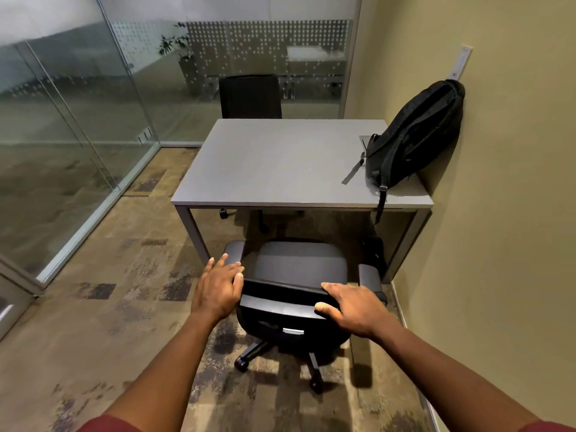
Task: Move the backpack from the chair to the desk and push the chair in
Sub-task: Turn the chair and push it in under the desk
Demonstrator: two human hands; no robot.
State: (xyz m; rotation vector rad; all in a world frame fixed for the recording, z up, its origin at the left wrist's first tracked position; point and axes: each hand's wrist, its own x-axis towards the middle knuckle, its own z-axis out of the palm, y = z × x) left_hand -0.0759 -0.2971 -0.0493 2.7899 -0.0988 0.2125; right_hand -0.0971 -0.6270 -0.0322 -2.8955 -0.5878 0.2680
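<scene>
A black backpack [417, 135] stands on the right end of the grey desk [274, 163], leaning against the wall, one strap hanging over the front edge. A black office chair [299, 263] with an empty seat stands in front of the desk, its front partly under the desk edge. My right hand [352, 307] rests on the right end of the backrest top, thumb on the rear face. Beside the backrest's left end, over the left armrest, my left hand [219, 285] has its fingers spread and only its thumb touches the backrest.
A second black chair [249, 96] stands at the far side of the desk. Glass walls [78, 135] run along the left and back. A beige wall [498, 213] is close on the right. Patterned carpet [109, 322] covers the floor to the left.
</scene>
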